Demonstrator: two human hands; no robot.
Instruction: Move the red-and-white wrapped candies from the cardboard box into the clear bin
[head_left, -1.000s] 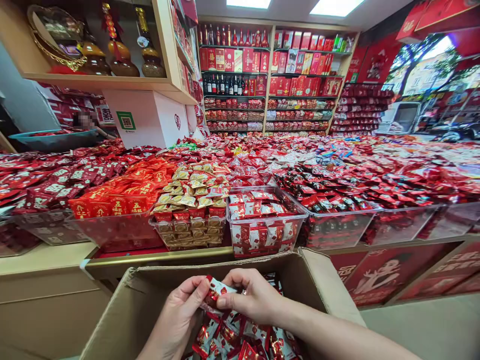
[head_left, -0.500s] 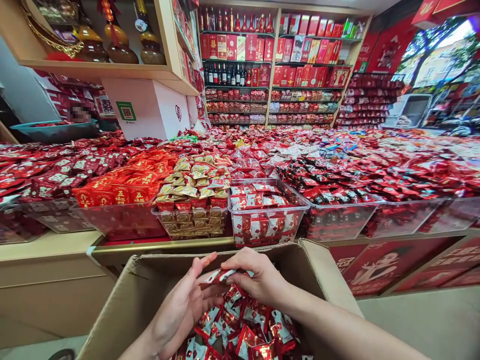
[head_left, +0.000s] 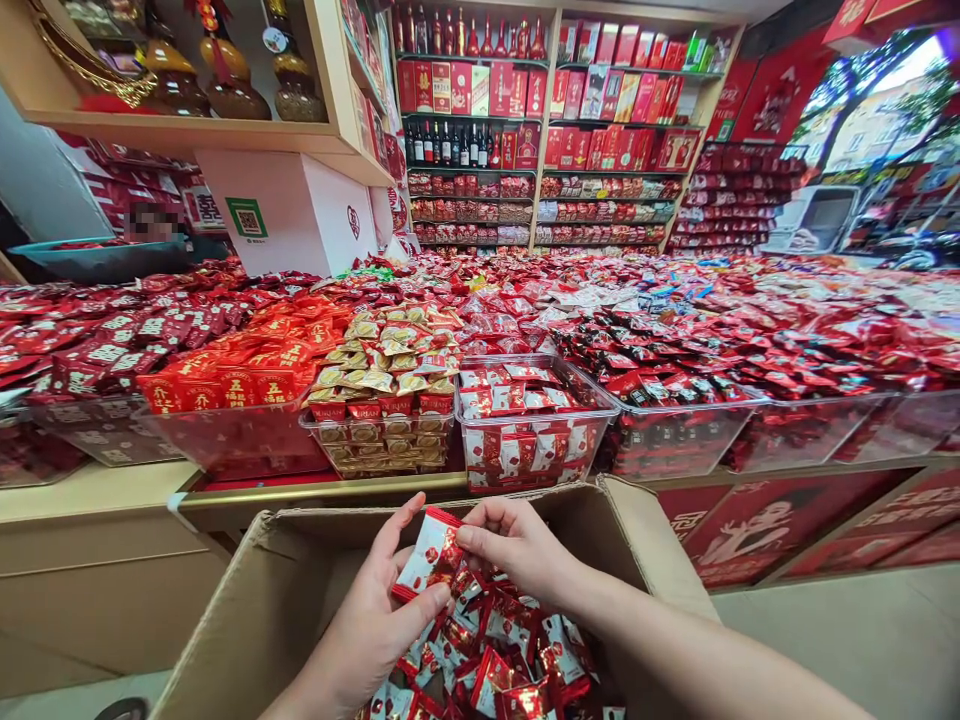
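Over an open cardboard box (head_left: pixel 217 610), a red and white candy packet (head_left: pixel 429 553) lies across the fingers of my left hand (head_left: pixel 382 600), its thumb pressed at the lower edge. My right hand (head_left: pixel 517 545) pinches the packet's upper right side between thumb and fingers. Many loose packets of the same kind (head_left: pixel 517 650) fill the box below both hands. Just beyond the box, a clear plastic bin (head_left: pixel 536 425) holds similar packets in stacked rows.
More clear bins line the counter: gold packets (head_left: pixel 382 410), orange-red packets (head_left: pixel 232 375) and black-red packets (head_left: pixel 667 390). Behind them spreads a wide heap of sweets. A wooden cabinet (head_left: pixel 225 140) overhangs at the left. A person's head shows behind a blue basin (head_left: pixel 97 262).
The packet between my hands has turned from nearly edge-on to face up. My left thumb has come down onto it. The view has shifted slightly.
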